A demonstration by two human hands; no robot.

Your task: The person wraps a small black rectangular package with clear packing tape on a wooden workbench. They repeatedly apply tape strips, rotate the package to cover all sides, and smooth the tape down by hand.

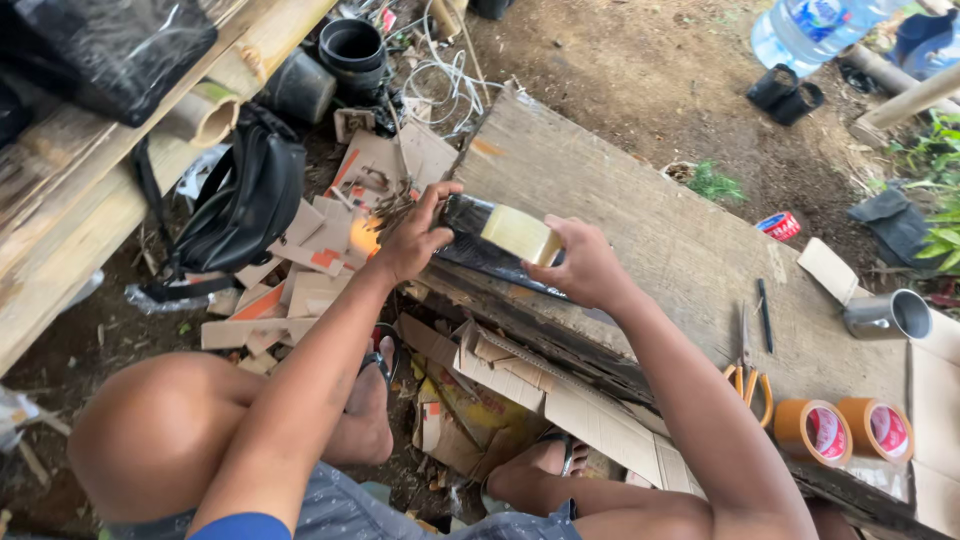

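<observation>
— Tape roll (520, 233), pale yellow: where is it seen?
— It is held at the near edge of the wooden counter (640, 215), pressed against a black bundle (478, 238) that lies along that edge.

— How is it gripped?
— It is clasped by the right hand (585, 265), whose fingers are curled narrowly around the roll's right side. The black bundle is held at its far end by the left hand (408, 243), with the thumb raised above it and the fingers closed around it.

— What else is carried by the counter?
— Two rolls of brown tape (842, 430) are stood side by side at the right, touching each other. Scissors (748, 385) with orange handles are laid just beside them, and a black pen (764, 315) is laid a little farther up. A red tape roll (781, 226) is set near the counter's far edge, and a short metal pipe (888, 315) is laid at the far right.

— And below the counter?
— Cardboard scraps (300, 285) are scattered over the dirt floor. A black bag (245, 200) is propped against a wooden bench (70, 200) on the left, with black pipe sections (352, 45) behind it. A large water bottle (815, 28) is seen at the top right.
</observation>
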